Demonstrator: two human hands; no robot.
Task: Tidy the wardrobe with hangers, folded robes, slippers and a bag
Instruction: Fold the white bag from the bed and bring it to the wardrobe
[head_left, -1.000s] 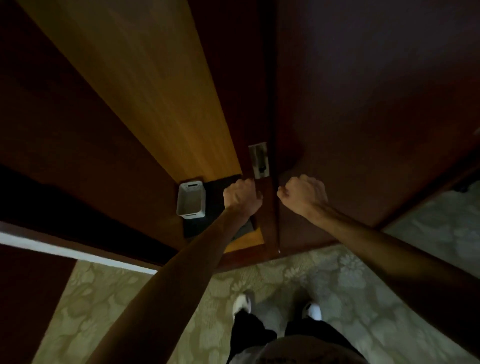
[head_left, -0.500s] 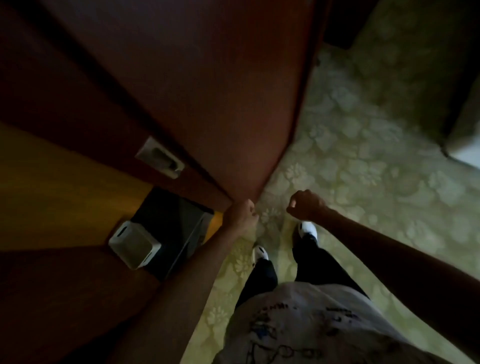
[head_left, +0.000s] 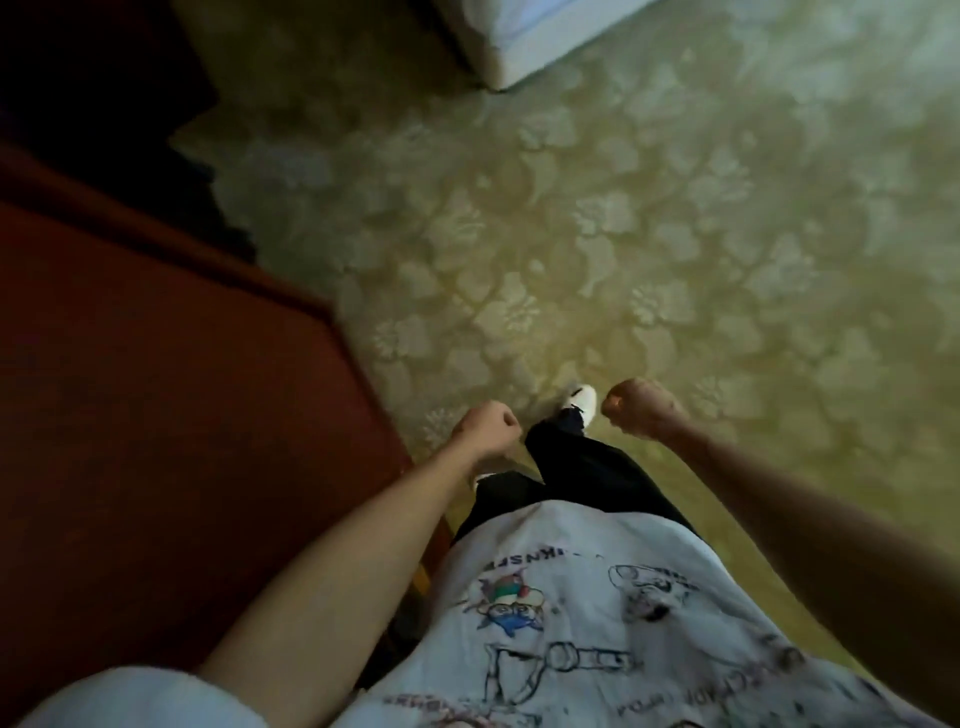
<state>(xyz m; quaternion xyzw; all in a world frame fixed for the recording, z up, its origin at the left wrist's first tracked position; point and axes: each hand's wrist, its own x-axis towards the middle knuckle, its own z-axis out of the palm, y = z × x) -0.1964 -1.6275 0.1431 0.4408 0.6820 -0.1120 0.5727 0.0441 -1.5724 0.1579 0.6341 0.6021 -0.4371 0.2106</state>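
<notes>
The dark red-brown wardrobe door (head_left: 171, 415) fills the left side of the view. My left hand (head_left: 485, 428) is a closed fist beside its lower right edge, holding nothing. My right hand (head_left: 641, 408) is also a closed fist, out over the carpet, holding nothing. The two fists hang a short way apart above my legs. No hangers, robes, slippers or bag are in view.
A pale green flowered carpet (head_left: 675, 234) covers the floor ahead and to the right. A white bed corner (head_left: 524, 47) stands at the top. One white shoe (head_left: 584, 402) and dark trousers show between my hands. The top left is dark shadow.
My view has swung right, away from the wardrobe. Its interior, the white box and the door handle have gone out of sight. Both fists have left the doors and now hang over the carpet.
</notes>
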